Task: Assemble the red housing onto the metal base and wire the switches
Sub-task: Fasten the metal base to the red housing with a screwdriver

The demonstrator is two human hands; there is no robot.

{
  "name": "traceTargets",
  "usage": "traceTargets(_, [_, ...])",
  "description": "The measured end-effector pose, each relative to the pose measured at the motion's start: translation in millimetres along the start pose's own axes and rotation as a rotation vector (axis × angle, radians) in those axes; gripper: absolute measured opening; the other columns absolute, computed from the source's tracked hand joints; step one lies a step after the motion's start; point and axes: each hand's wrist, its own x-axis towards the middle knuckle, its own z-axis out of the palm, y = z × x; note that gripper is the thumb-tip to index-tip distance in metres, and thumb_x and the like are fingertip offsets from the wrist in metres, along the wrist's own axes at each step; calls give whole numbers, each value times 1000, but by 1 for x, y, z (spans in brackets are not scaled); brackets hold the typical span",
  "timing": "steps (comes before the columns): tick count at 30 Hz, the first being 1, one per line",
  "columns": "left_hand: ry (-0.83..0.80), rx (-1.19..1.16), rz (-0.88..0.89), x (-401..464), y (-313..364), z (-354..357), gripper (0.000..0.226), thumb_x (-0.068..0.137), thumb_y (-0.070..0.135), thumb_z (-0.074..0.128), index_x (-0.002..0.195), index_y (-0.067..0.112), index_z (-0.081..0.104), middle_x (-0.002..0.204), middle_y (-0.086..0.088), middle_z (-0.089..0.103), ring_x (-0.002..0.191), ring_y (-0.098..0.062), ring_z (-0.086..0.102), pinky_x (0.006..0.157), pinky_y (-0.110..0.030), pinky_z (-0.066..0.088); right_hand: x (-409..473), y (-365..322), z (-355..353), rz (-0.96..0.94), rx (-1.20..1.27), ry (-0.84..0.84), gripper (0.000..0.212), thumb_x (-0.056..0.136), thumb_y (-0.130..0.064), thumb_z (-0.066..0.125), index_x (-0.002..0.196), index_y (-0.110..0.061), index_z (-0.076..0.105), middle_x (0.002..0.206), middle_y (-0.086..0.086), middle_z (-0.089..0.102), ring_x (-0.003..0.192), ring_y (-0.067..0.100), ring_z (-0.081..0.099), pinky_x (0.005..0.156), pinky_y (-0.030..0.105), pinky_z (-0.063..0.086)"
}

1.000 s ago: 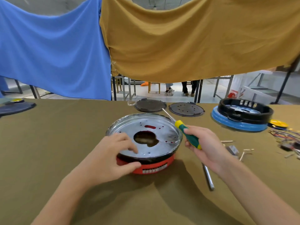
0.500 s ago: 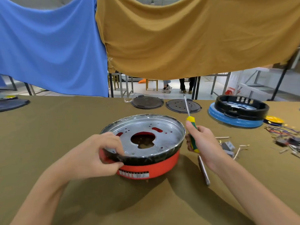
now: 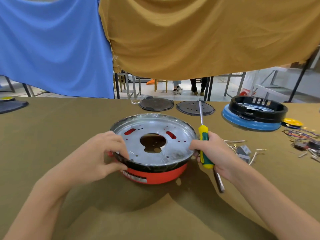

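Observation:
A round metal base [image 3: 174,144] with a central hole sits inside the red housing [image 3: 155,175] in the middle of the table. My left hand [image 3: 102,156] grips the left rim of the pair, thumb below and fingers over the edge. My right hand [image 3: 214,153] holds a yellow and green screwdriver [image 3: 204,146] upright, shaft pointing away, while its fingertips touch the right rim. Grey switches with white wires [image 3: 244,151] lie just right of my right hand.
Two dark round plates [image 3: 155,104] [image 3: 194,108] lie behind the housing. A black ring on a blue base [image 3: 251,122] stands at the back right, with a yellow part [image 3: 292,122] and coloured wires [image 3: 304,141] beyond. A metal rod [image 3: 219,181] lies under my right wrist.
The housing and base have shifted and turned in my left hand. My right hand swung the screwdriver upright and came against the right rim.

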Motion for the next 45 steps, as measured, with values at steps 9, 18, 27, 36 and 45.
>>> traceTargets(9, [-111,-55,-146,1,-11,16,43,64,67,77,102,51,65,123,38,43,129,8,32,103,-18,31,-2,5,13,33,-28,115,32,84,-33,71,106,-12,64,105,14,69,81,20,63,64,33,49])
traceTargets(18, [-48,-44,-199,-7,-23,-1,26,72,15,84,82,37,74,106,28,67,123,8,48,122,-49,11,-16,1,22,-38,-191,29,29,80,-27,68,103,-9,65,102,19,69,89,32,68,88,50,56])
traceTargets(27, [-2,76,104,8,12,32,22,83,52,63,86,31,68,86,20,60,82,-1,59,73,-30,52,-15,0,21,-100,-183,119,25,81,-21,62,92,0,57,85,25,63,76,39,62,79,63,54])
traceTargets(36, [16,224,135,7,21,42,25,83,53,60,75,30,55,73,14,46,61,-6,44,52,-19,37,-17,2,21,-152,-278,171,18,78,-23,59,69,-16,45,58,-1,43,60,24,47,71,62,55])
traceTargets(45, [62,286,161,9,24,46,23,77,43,65,71,26,52,65,12,47,58,-6,41,47,-32,44,-15,2,17,-37,-212,38,34,87,-34,64,102,-3,64,94,24,68,76,26,66,78,53,60])
